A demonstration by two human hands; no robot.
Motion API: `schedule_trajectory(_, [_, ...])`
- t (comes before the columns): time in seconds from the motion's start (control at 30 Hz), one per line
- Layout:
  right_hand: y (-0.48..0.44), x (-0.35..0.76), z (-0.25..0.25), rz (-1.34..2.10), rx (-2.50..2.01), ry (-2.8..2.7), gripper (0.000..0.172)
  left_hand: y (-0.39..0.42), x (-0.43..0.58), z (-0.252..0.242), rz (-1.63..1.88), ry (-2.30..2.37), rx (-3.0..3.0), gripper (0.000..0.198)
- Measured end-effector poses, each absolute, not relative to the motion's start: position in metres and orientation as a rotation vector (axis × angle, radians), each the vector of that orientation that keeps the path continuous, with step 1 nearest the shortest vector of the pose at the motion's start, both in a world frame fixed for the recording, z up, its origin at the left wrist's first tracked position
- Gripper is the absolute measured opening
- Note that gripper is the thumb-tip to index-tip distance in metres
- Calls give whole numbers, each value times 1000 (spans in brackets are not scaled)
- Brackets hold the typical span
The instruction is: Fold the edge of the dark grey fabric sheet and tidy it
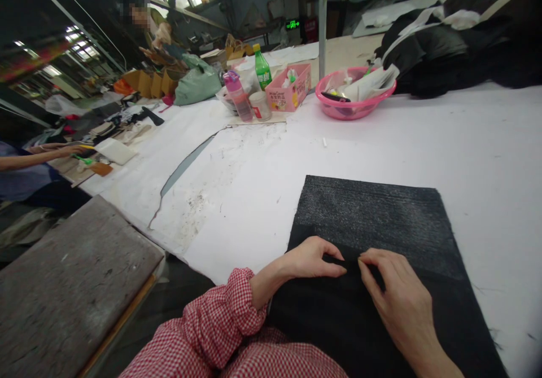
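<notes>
Both hands' grip (352, 262) on black fabric (372, 220) edge

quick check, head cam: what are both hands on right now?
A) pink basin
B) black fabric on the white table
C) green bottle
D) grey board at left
B: the left hand and right hand both pinch the near part of the black fabric; the pink basin and green bottle stand far back.

Left hand (311, 258) low and palm down, fingers curled, thumb and forefinger pinched together at the tips. Right hand (396, 293) just beside it, also palm down, fingertips nearly meeting the left's. Left forearm angled in from below, red-checked sleeve bunched at the wrist.
</notes>
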State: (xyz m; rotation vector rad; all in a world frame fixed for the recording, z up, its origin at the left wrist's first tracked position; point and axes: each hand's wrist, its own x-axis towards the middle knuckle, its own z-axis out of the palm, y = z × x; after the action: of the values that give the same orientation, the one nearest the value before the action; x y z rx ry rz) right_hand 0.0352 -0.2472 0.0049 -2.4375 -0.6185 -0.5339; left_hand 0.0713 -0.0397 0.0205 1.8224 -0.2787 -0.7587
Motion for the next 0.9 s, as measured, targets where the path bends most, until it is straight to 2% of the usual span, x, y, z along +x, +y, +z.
schedule_trajectory(0.13, [-253, 35, -2, -401, -2419, -634, 23, -39, 72, 19, -763, -299, 1809, 19])
schedule_trajectory(0.33, [-249, 33, 7, -475, -2432, -707, 9, -39, 73, 21, -763, -309, 1820, 19])
schedule_trajectory(0.6, [-247, 37, 13, -548, -2440, -834, 9, -40, 72, 19, -750, -330, 1824, 21])
schedule_trajectory(0.9, [-244, 40, 17, -469, -2522, -984, 11, -40, 73, 19, -735, -370, 1886, 20])
